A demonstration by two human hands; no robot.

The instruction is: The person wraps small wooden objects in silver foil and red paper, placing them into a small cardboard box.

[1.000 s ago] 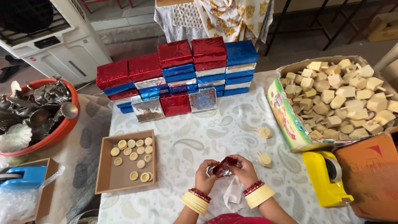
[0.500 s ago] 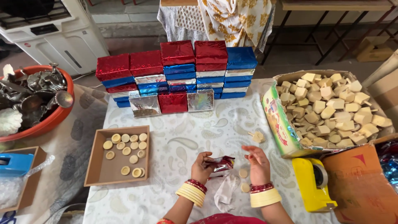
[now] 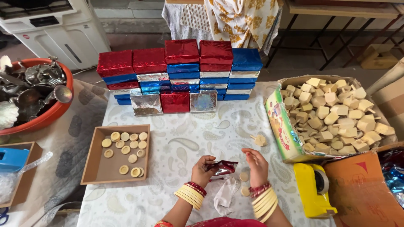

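My left hand point(image 3: 203, 170) grips a small shiny red foil packet point(image 3: 223, 168) low over the patterned tablecloth. Just right of the packet, my right hand point(image 3: 256, 166) is held upright, its fingers loosely curled and holding nothing. Two small round pale discs point(image 3: 244, 176) lie on the cloth between my wrists, beside a crumpled clear plastic wrapper point(image 3: 225, 195). Both wrists wear cream and red bangles.
A shallow cardboard tray point(image 3: 94, 168) of pale discs sits at the left. Stacked red, blue and silver foil boxes point(image 3: 181, 69) line the back. A carton point(image 3: 277, 122) of wooden tops stands at the right, one loose top point(image 3: 259, 140) nearby, plus a yellow tape dispenser point(image 3: 313, 189). An orange tub point(image 3: 50, 115) holds metalware.
My right hand has let go of the red packet and moved off to the right; the left hand alone keeps it. The view has tilted slightly.
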